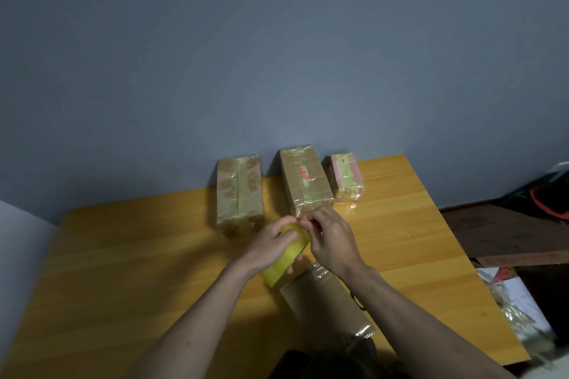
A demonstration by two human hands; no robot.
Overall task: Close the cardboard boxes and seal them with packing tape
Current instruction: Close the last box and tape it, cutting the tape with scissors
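Note:
My left hand (pixel 271 243) grips a yellowish roll of packing tape (pixel 284 261) held above the wooden table (pixel 123 271). My right hand (pixel 331 237) pinches at the roll's top edge with thumb and fingertips, where the tape's loose end seems to be. Under my right forearm lies a closed cardboard box (pixel 326 301) with shiny tape on its ends. Three taped boxes stand in a row by the wall: a left box (pixel 239 194), a middle box (pixel 304 178) with a red mark, and a small pink box (pixel 346 177).
The grey wall runs right behind the row of boxes. Right of the table stand a dark wooden board (pixel 508 234) and a heap of crumpled clear plastic (pixel 517 311) on the floor. A dark object (pixel 308 363) sits at the table's near edge.

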